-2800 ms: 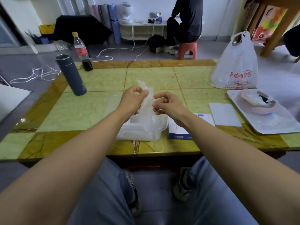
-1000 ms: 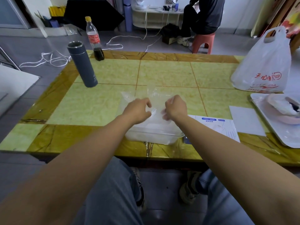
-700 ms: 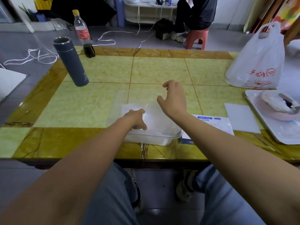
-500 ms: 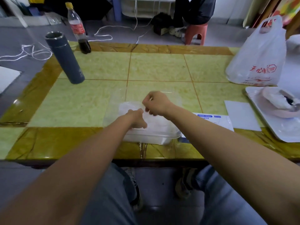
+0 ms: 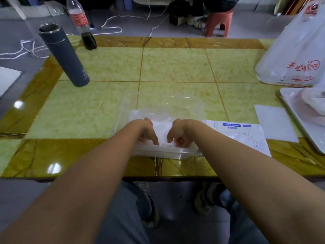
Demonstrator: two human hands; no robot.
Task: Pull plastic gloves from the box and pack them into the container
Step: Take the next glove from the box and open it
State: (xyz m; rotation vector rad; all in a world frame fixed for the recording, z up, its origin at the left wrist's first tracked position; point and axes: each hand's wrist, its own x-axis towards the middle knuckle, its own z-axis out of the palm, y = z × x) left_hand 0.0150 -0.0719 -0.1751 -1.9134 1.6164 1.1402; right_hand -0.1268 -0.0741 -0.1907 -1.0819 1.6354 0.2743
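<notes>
Fingers of my left hand [image 5: 148,132] and right hand [image 5: 178,133] press on plastic gloves [image 5: 162,126] in the clear container [image 5: 175,155]; whether they pinch, I cannot tell.

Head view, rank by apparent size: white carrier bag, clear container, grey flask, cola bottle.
Clear plastic container and white plastic carrier bag: too close, bag cropped.
Then dark grey cylindrical flask.
Smallest: cola bottle, top cropped.

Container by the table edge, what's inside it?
Crumpled whitish plastic gloves lie in the container, and the left hand and right hand reach in on top. The hands cover whatever lies beneath them, so that part can't be seen.
</notes>
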